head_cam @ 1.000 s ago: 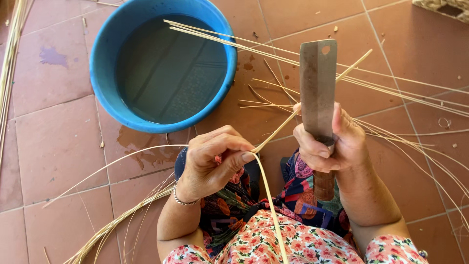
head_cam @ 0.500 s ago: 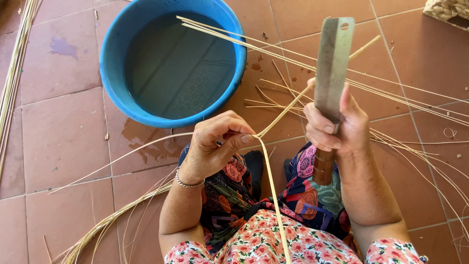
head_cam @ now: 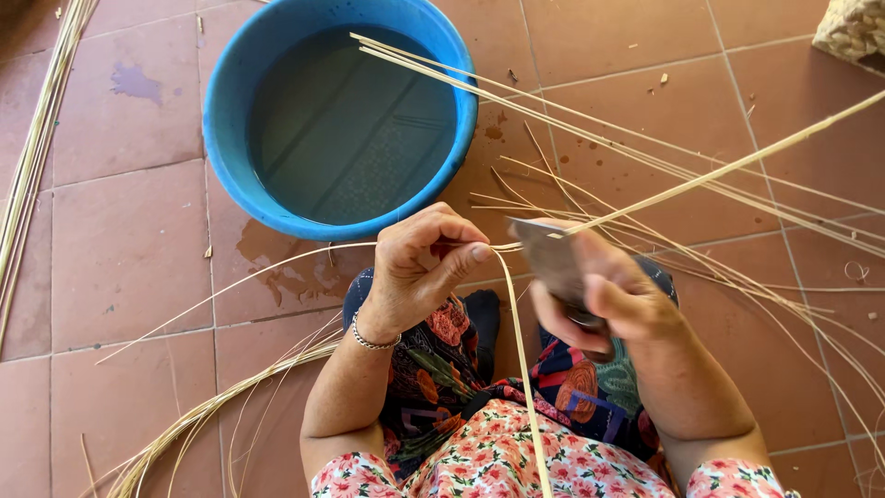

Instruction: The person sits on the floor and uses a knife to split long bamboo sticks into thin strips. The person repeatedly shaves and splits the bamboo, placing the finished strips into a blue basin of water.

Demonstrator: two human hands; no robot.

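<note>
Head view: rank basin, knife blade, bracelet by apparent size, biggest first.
1. Basin, blue, holding water, by far the largest.
2. Knife blade, in the right hand; it is nearer the camera and blurred, so it looks bigger than it is.
3. Bracelet on the left hand's wrist, smallest.

Single head-worn view, looking steeply down from above the seated person's lap onto the tiled floor [head_cam: 129, 249]. Close range: left hand [head_cam: 419, 272] and right hand [head_cam: 599, 295] fill mid-frame; blue basin [head_cam: 221, 138] sits toward the top edge, floral clothing [head_cam: 498, 461] along the bottom. No second view to compare
</note>
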